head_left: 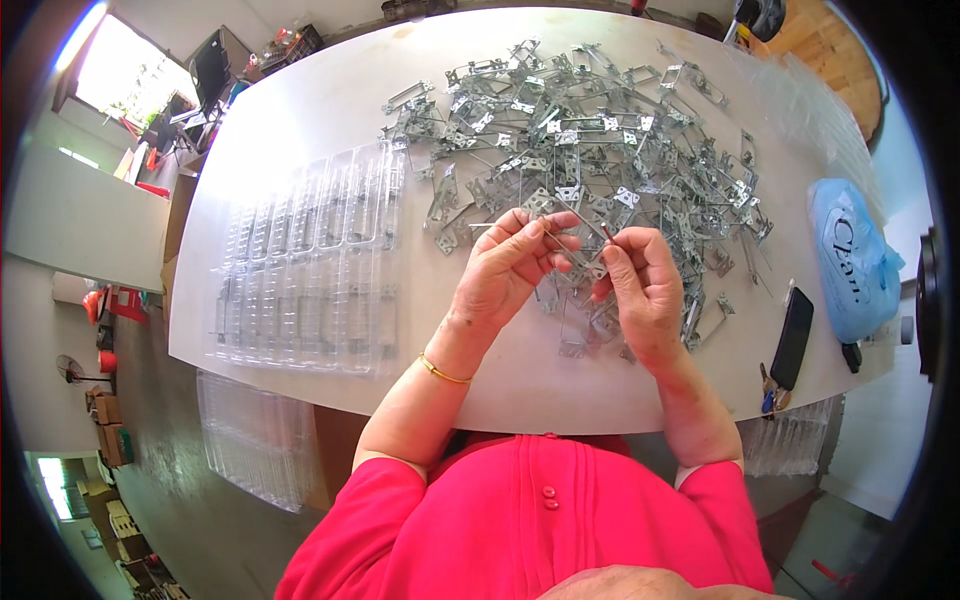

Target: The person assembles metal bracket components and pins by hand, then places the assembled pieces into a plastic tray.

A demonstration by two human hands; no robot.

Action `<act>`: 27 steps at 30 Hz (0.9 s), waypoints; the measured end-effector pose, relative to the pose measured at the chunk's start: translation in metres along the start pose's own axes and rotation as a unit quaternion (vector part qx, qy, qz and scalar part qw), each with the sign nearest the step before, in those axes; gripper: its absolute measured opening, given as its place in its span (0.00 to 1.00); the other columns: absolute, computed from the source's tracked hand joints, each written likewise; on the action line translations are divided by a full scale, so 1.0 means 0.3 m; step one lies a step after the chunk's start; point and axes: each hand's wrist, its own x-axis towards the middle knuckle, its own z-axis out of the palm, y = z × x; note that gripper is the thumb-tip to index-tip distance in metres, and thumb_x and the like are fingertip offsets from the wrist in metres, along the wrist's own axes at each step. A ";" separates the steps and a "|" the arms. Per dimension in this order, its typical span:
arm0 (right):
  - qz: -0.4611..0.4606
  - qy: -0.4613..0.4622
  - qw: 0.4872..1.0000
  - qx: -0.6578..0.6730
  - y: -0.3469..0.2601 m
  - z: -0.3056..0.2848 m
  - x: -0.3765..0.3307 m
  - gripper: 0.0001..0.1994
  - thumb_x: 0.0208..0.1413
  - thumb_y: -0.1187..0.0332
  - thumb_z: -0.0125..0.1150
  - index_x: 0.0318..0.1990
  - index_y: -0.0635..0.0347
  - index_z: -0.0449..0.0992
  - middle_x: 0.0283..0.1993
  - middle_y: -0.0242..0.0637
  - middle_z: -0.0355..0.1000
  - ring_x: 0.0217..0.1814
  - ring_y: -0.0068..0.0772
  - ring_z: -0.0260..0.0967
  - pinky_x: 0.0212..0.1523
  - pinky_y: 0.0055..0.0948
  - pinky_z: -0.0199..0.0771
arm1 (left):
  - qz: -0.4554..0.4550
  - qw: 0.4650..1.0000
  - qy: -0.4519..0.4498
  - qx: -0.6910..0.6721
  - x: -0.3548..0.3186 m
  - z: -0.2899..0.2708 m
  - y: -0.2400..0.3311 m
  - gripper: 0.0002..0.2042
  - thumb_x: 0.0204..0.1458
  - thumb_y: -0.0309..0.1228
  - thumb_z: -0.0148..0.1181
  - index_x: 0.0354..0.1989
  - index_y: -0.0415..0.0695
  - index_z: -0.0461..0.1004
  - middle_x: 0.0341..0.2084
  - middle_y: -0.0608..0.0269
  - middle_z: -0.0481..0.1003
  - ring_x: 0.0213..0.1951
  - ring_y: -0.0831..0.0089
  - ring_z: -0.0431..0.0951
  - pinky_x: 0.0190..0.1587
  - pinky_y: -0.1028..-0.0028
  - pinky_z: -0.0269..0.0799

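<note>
Above the near edge of a heap of metal brackets (600,130), both my hands work on one small piece, a silvery metal bracket with thin rods (582,222). My left hand (508,265) is closed on its left side, thumb against the fingers. Thumb and forefinger of my right hand (645,290) pinch the other side, near a dark rod tip. My fingers and the heap behind blur the bracket's exact outline. Left of my hands, a clear plastic tray (318,250) with rows of compartments lies on the pale table (440,385); metal pieces show in its nearer rows.
A blue plastic bag (855,255), a black phone (793,338) and a small bunch of keys (771,392) lie at the right. Clear plastic sheeting (815,115) covers the far right edge. Stacked clear trays (255,440) stand below the table's left front edge.
</note>
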 end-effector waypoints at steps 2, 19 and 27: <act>-0.004 0.003 1.000 -0.028 -0.025 -0.012 0.017 0.04 0.69 0.72 0.55 0.45 0.61 0.68 0.34 0.29 0.70 0.28 0.15 0.69 0.29 0.17 0.72 | -0.010 1.000 -0.013 -0.011 0.001 0.002 0.000 0.06 0.65 0.26 0.52 0.47 0.44 0.73 0.59 0.45 0.71 0.51 0.59 0.79 0.48 0.65 0.79; 0.231 -0.084 0.966 0.072 -0.111 -0.066 0.219 0.09 0.64 0.66 0.60 0.43 0.63 0.72 0.27 0.34 0.74 0.19 0.18 0.70 0.18 0.20 0.71 | 0.076 0.942 0.085 0.315 -0.026 0.077 0.044 0.24 0.63 0.24 0.59 0.66 0.38 0.62 0.52 0.56 0.73 0.37 0.76 0.77 0.39 0.74 0.77; 0.253 -0.095 0.956 0.114 -0.102 -0.051 0.246 0.07 0.65 0.67 0.57 0.42 0.62 0.72 0.25 0.33 0.73 0.16 0.18 0.67 0.15 0.20 0.71 | 0.150 0.846 0.091 0.503 -0.029 0.039 0.028 0.13 0.64 0.27 0.58 0.55 0.39 0.75 0.43 0.61 0.78 0.27 0.82 0.74 0.27 0.81 0.72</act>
